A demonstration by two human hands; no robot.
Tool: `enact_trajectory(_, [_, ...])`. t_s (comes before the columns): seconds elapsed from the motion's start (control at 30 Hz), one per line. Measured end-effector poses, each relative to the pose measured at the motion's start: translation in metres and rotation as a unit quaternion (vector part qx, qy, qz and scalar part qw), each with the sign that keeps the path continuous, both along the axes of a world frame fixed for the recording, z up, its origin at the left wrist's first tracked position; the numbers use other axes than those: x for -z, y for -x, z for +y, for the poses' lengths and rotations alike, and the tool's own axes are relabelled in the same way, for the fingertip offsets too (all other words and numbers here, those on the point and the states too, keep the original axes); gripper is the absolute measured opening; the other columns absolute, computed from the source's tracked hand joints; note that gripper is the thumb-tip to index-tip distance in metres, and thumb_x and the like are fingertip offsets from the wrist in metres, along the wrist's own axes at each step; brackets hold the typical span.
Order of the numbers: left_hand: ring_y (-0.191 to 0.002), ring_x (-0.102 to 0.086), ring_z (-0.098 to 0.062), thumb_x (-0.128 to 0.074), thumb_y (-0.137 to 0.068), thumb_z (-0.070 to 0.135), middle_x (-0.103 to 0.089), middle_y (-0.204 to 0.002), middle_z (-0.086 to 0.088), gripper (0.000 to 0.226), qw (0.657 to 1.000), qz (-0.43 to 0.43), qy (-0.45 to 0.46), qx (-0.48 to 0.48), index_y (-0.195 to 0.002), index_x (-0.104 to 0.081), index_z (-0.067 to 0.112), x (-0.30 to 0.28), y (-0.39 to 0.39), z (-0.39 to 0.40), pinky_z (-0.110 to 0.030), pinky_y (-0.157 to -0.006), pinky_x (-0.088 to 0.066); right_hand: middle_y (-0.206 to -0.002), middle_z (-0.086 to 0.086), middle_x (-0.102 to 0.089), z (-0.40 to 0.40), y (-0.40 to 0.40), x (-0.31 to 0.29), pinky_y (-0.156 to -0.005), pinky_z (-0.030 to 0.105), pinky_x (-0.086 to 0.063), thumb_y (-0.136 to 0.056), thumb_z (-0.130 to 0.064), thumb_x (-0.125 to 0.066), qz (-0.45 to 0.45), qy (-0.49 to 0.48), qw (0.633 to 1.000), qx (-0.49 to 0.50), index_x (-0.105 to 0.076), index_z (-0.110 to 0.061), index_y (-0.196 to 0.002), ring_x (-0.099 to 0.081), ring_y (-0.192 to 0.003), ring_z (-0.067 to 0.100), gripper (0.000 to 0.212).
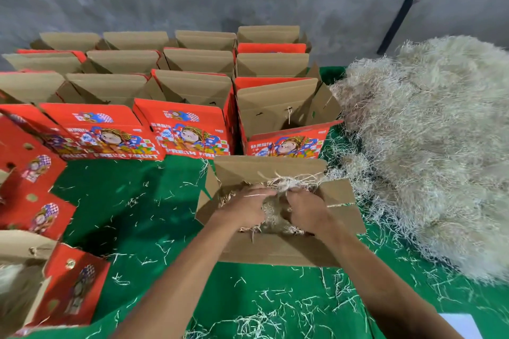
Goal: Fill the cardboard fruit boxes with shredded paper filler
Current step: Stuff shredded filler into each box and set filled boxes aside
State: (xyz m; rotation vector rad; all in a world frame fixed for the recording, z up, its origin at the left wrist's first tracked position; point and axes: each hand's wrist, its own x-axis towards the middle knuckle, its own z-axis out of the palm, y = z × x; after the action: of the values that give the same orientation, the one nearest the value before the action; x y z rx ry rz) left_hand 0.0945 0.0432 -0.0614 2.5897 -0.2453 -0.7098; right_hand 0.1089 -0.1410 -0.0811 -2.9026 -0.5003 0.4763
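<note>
An open cardboard fruit box (pixel 278 252) stands on the green cloth right in front of me. Both my hands are inside it, on a wad of pale shredded paper filler (pixel 275 213). My left hand (pixel 245 208) grips the wad from the left, fingers curled into the strands. My right hand (pixel 307 210) grips it from the right. Loose strands stick up at the box's far side. A large heap of shredded paper (pixel 429 151) lies to the right of the box.
Several rows of open red printed boxes (pixel 181 129) stand behind, up to the grey wall. More red boxes (pixel 35 195) line the left; one at bottom left (pixel 16 283) holds filler. Stray shreds litter the green cloth (pixel 132 215). A black pole (pixel 399 22) leans against the wall.
</note>
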Motion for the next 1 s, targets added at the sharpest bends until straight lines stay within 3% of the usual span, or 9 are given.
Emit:
enact_trajectory(0.03, [-0.131, -0.047, -0.023, -0.053, -0.086, 0.004, -0.039, -0.148, 0.002, 0.062, 0.997, -0.004, -0.038, 0.062, -0.141, -0.043, 0.031, 0.006, -0.010, -0.006, -0.035, -0.100, -0.045, -0.118, 0.009, -0.064, 0.001, -0.005, 0.008, -0.092, 0.041, -0.054, -0.092, -0.022, -0.063, 0.040, 0.028, 0.999, -0.002, -0.058, -0.009, -0.119, -0.064, -0.109, 0.028, 0.030])
enact_trajectory(0.13, [-0.122, -0.053, -0.030, -0.054, -0.084, 0.006, -0.050, -0.139, -0.008, 0.055, 0.976, 0.017, -0.142, 0.162, -0.137, -0.046, 0.021, 0.029, -0.028, -0.012, -0.033, -0.090, -0.048, -0.125, 0.008, -0.063, 0.000, -0.009, 0.034, -0.094, 0.040, -0.050, -0.092, -0.027, -0.065, 0.142, 0.039, 0.989, -0.011, -0.058, -0.018, -0.128, -0.061, -0.114, 0.029, 0.038])
enact_trajectory(0.27, [-0.124, -0.053, -0.030, -0.054, -0.084, 0.009, -0.052, -0.141, -0.008, 0.052, 0.962, 0.056, -0.199, 0.178, -0.134, -0.049, 0.022, 0.060, -0.031, -0.011, -0.037, -0.094, -0.047, -0.151, 0.008, -0.044, 0.008, -0.017, 0.061, -0.105, 0.051, -0.041, -0.105, -0.022, -0.037, 0.182, 0.153, 0.964, -0.122, -0.033, -0.024, -0.152, -0.043, -0.138, 0.030, 0.047])
enact_trajectory(0.4, [-0.149, -0.018, -0.029, -0.050, -0.091, 0.000, -0.020, -0.162, -0.010, 0.057, 0.924, 0.085, -0.309, 0.208, -0.147, -0.039, 0.006, 0.094, -0.029, -0.012, -0.048, -0.117, -0.020, -0.154, 0.010, -0.039, 0.013, -0.026, 0.072, -0.106, 0.049, -0.041, -0.105, -0.029, -0.035, 0.160, 0.186, 0.956, -0.158, -0.031, -0.026, -0.153, -0.042, -0.138, 0.034, 0.048])
enact_trajectory(0.53, [-0.151, -0.004, -0.029, -0.053, -0.098, 0.018, -0.005, -0.165, -0.005, 0.062, 0.862, 0.117, -0.421, 0.255, -0.154, -0.027, 0.015, 0.107, -0.033, -0.004, -0.055, -0.118, -0.008, -0.137, 0.015, -0.058, 0.006, -0.023, 0.080, -0.093, 0.051, -0.052, -0.104, -0.018, -0.038, 0.146, 0.288, 0.928, -0.186, -0.054, -0.013, -0.136, -0.057, -0.123, 0.038, 0.037])
enact_trajectory(0.7, [-0.150, -0.007, -0.027, -0.052, -0.096, 0.038, 0.000, -0.165, -0.004, 0.071, 0.821, 0.110, -0.494, 0.266, -0.157, -0.017, 0.022, 0.109, -0.033, 0.013, -0.050, -0.120, -0.009, -0.152, 0.011, -0.044, 0.002, -0.021, 0.094, -0.120, 0.046, -0.014, -0.105, -0.029, -0.037, 0.125, 0.383, 0.895, -0.194, -0.051, -0.016, -0.143, -0.032, -0.143, 0.029, 0.042])
enact_trajectory(0.8, [-0.145, -0.027, -0.028, -0.053, -0.095, 0.025, -0.028, -0.159, -0.008, 0.055, 0.870, 0.085, -0.426, 0.231, -0.148, -0.041, 0.016, 0.089, -0.033, 0.008, -0.049, -0.117, -0.021, -0.149, 0.012, -0.047, 0.006, -0.020, 0.089, -0.115, 0.039, -0.026, -0.105, -0.033, -0.038, 0.137, 0.348, 0.915, -0.154, -0.052, -0.014, -0.141, -0.038, -0.141, 0.029, 0.043])
enact_trajectory(0.9, [-0.139, -0.036, -0.031, -0.058, -0.089, 0.016, -0.042, -0.149, -0.010, 0.051, 0.909, 0.026, -0.364, 0.200, -0.139, -0.050, 0.018, 0.071, -0.026, 0.007, -0.055, -0.115, -0.024, -0.127, 0.013, -0.063, 0.006, -0.028, 0.080, -0.080, 0.023, -0.044, -0.100, -0.027, -0.047, 0.134, 0.170, 0.967, -0.136, -0.063, -0.015, -0.125, -0.059, -0.118, 0.031, 0.033])
enact_trajectory(1.0, [-0.135, -0.039, -0.034, -0.059, -0.092, 0.018, -0.045, -0.147, -0.011, 0.052, 0.888, 0.059, -0.426, 0.162, -0.143, -0.047, 0.014, 0.063, -0.020, 0.002, -0.054, -0.110, -0.030, -0.147, 0.012, -0.046, 0.021, -0.033, 0.081, -0.105, 0.041, -0.041, -0.103, -0.028, -0.042, 0.071, 0.099, 0.963, -0.242, -0.048, -0.017, -0.144, -0.045, -0.133, 0.031, 0.042])
